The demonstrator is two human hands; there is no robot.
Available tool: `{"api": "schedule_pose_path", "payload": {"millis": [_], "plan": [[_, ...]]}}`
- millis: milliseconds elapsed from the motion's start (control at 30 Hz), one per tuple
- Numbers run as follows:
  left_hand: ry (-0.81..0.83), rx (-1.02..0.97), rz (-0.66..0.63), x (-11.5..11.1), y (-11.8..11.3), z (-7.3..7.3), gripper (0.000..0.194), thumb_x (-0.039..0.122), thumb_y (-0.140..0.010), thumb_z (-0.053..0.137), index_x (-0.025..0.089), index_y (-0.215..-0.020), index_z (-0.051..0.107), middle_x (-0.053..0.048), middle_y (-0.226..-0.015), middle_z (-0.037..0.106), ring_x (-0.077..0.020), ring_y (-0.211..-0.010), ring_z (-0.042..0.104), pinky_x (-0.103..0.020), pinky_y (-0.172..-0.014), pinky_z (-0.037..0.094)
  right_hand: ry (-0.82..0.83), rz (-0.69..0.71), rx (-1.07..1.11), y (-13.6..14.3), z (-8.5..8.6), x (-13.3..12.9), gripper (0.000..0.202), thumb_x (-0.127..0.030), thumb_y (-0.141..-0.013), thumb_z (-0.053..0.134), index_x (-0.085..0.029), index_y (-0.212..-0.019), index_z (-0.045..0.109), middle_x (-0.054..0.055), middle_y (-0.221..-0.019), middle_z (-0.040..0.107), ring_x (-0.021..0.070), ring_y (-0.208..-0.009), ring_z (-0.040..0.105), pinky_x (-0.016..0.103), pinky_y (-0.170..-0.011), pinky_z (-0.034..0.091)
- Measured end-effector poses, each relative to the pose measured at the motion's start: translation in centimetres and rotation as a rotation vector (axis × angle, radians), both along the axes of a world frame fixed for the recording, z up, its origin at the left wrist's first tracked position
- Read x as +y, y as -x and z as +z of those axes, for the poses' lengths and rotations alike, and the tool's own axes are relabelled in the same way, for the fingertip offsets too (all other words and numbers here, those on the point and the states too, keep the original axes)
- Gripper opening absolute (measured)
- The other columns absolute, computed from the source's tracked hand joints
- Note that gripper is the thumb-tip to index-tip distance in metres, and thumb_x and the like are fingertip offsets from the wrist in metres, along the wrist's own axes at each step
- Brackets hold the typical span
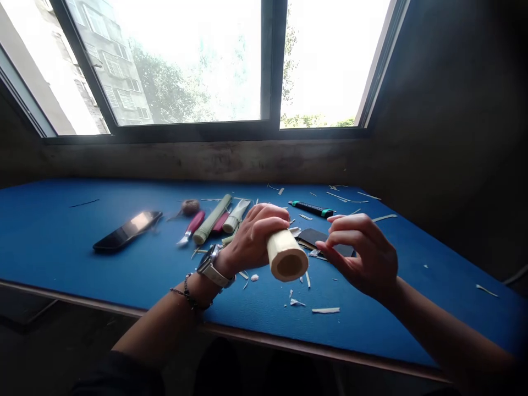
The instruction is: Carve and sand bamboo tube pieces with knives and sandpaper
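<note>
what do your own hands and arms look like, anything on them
My left hand is ungloved, with a watch on the wrist: dark face, pale strap. Just above it sits a thin, dark bracelet that looks beaded, and a dark sleeve shows further up that arm. My right hand is ungloved too, its wrist and forearm without watch or bracelet.

Bright white light pours through the window (you can hardly see outside). The room's corners are dark, and the phone shines with glare.
</note>
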State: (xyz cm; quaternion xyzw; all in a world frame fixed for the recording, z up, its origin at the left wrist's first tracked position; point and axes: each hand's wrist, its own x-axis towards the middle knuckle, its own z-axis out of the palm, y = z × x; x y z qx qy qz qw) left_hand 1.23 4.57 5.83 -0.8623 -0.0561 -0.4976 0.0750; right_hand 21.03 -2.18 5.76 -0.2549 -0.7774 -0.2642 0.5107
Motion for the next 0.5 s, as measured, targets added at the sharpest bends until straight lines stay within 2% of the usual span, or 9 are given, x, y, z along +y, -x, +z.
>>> {"api": "schedule_pose_path", "payload": {"millis": [100, 233, 300, 500], "plan": [[-0.01, 0.024, 0.058, 0.0, 0.0, -0.1, 0.027, 0.036, -0.086, 0.047, 0.025, -0.103, 0.028, -0.005, -0.095, 0.058, -0.0167, -0.086, 0.057, -0.037, -0.077, 0.047, 0.008, 0.031, -0.032, 0.3, 0.0, 0.0, 0.013, -0.017, -0.078, 0.062, -0.024, -0.084, 0.054, 0.0, -0.073, 0.057, 0.0141, -0.068, 0.059, 0.029, -0.056, 0.052], [-0.051, -0.034, -0.036, 0.6, -0.2, -0.3, 0.028, 0.033, -0.087, 0.045, 0.025, -0.107, 0.027, -0.006, -0.097, 0.057, -0.0162, -0.089, 0.055, -0.035, -0.076, 0.048, 0.036, 0.124, -0.034, 0.5, 0.2, -0.8, 0.017, -0.018, -0.082, 0.054, -0.026, -0.097, 0.054, 0.002, -0.075, 0.059, 0.0153, -0.07, 0.06, 0.03, -0.056, 0.052], [-0.018, -0.024, -0.042, 0.7, -0.2, -0.4, 0.028, 0.032, -0.087, 0.044, 0.024, -0.108, 0.027, -0.007, -0.098, 0.056, -0.0166, -0.09, 0.055, -0.034, -0.076, 0.047, 0.026, 0.145, -0.059, 0.5, 0.3, -1.3, 0.019, -0.021, -0.083, 0.052, -0.028, -0.101, 0.054, 0.003, -0.077, 0.06, 0.0162, -0.072, 0.061, 0.031, -0.057, 0.052], [0.032, 0.039, -0.046, 0.8, -0.2, -0.7, 0.028, 0.038, -0.088, 0.041, 0.025, -0.108, 0.028, -0.006, -0.099, 0.056, -0.017, -0.089, 0.055, -0.036, -0.078, 0.047, 0.067, 0.033, -0.161, 0.8, 0.1, -1.9, 0.021, -0.028, -0.084, 0.049, -0.034, -0.103, 0.056, 0.002, -0.085, 0.061, 0.0155, -0.075, 0.061, 0.03, -0.062, 0.054]]}}
